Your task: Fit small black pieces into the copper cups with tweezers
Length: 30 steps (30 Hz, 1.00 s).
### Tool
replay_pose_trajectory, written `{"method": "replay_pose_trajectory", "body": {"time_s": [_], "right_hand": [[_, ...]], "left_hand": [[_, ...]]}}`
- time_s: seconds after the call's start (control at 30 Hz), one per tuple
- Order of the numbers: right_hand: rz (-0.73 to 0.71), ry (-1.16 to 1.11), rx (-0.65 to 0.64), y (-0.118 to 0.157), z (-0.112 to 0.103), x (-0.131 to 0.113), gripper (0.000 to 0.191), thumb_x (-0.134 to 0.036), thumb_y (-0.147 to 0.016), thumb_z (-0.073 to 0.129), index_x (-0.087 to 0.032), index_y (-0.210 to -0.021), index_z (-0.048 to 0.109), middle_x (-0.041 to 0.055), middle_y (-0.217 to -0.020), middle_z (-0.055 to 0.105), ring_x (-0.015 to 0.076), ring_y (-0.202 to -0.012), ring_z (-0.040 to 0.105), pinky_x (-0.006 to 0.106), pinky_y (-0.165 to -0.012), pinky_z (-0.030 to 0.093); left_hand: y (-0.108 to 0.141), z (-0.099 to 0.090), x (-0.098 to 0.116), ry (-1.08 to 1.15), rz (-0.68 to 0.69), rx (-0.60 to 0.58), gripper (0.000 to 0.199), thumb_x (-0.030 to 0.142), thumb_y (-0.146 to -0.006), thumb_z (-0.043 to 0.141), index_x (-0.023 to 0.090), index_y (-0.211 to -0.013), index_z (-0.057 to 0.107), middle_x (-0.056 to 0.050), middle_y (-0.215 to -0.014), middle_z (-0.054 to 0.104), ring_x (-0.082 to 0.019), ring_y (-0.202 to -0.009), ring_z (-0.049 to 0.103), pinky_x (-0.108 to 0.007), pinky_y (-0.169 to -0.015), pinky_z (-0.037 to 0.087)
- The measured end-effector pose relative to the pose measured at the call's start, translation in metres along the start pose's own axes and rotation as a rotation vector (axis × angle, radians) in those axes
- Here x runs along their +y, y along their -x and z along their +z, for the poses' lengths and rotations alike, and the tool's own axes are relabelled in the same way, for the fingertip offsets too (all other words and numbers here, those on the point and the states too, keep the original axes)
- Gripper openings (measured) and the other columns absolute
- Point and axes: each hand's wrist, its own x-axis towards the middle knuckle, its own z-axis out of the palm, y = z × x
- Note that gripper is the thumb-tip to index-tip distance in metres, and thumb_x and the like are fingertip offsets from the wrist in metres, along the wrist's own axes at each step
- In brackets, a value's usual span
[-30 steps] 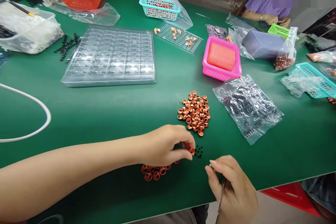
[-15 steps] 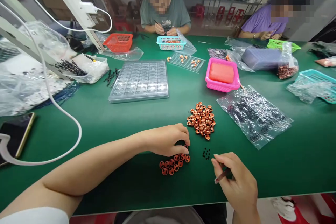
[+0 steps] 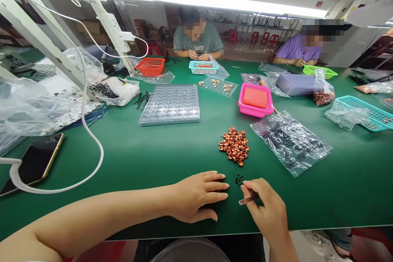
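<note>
My left hand lies palm down on the green table, fingers stretched and apart. It covers the spot where copper-coloured cups lay in a small group, and those are hidden now. In my right hand is a pair of tweezers, pinched between thumb and fingers, its flat end poking out to the left. The tips are hidden. Right by those fingertips lies a small cluster of tiny black pieces. Behind them is a heap of shiny copper-coloured cups.
A clear compartment tray lies at back left, beside black sticks. A pink basket and a clear bag of black parts are to the right. A phone and white cable lie left. Two people sit across the table.
My left hand has gone from curled fingers over the small group of cups to lying flat over it. My right hand has come closer to the black pieces. The camera view has tilted up.
</note>
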Motion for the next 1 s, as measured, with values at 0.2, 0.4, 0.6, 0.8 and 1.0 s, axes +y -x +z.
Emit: {"method": "replay_pose_trajectory", "body": {"time_s": [0.2,0.4,0.6,0.8,1.0], "right_hand": [[0.056,-0.014,-0.045,0.003,0.002,0.003,0.013,-0.016,-0.090,0.059,-0.023,-0.100,0.061,0.0024,-0.084,0.065,0.0131,-0.070,0.065,0.025,-0.063,0.054],[0.075,-0.011,-0.047,0.004,0.003,0.006,0.012,-0.016,-0.091,0.058,-0.023,-0.099,0.061,0.0025,-0.086,0.065,0.0131,-0.070,0.066,0.024,-0.064,0.055],[0.080,0.000,-0.031,0.004,0.005,0.007,0.011,-0.017,-0.090,0.059,-0.024,-0.098,0.062,0.0021,-0.086,0.066,0.0139,-0.076,0.065,0.025,-0.067,0.054],[0.186,0.057,0.031,0.005,0.011,0.006,0.008,-0.024,-0.092,0.056,-0.024,-0.098,0.061,0.0007,-0.086,0.067,0.0120,-0.075,0.066,0.022,-0.069,0.055],[0.370,0.248,0.145,0.003,-0.006,0.026,0.022,-0.030,-0.094,0.051,-0.020,-0.113,0.056,0.0053,-0.096,0.069,0.0156,-0.083,0.069,0.024,-0.070,0.056]], "left_hand": [[0.004,0.002,0.001,-0.087,0.077,0.079,0.028,0.014,-0.096,0.047,0.010,-0.119,0.062,-0.013,-0.122,0.069,-0.025,-0.127,0.056,-0.036,-0.112,0.044],[0.035,-0.012,-0.026,-0.144,-0.091,0.160,0.031,0.014,-0.098,0.044,0.016,-0.123,0.064,-0.009,-0.124,0.068,-0.024,-0.128,0.055,-0.037,-0.106,0.051],[0.091,-0.045,-0.081,-0.318,-0.402,0.315,0.033,0.031,-0.100,0.045,0.021,-0.122,0.067,-0.006,-0.126,0.067,-0.025,-0.127,0.055,-0.042,-0.105,0.052],[0.114,-0.050,-0.107,-0.391,-0.528,0.380,0.047,0.048,-0.099,0.040,0.018,-0.122,0.067,-0.008,-0.129,0.065,-0.030,-0.128,0.055,-0.048,-0.107,0.048],[0.115,-0.048,-0.115,-0.461,-0.578,0.389,0.055,0.056,-0.096,0.037,0.021,-0.131,0.061,-0.004,-0.136,0.060,-0.030,-0.133,0.049,-0.049,-0.110,0.042]]}}
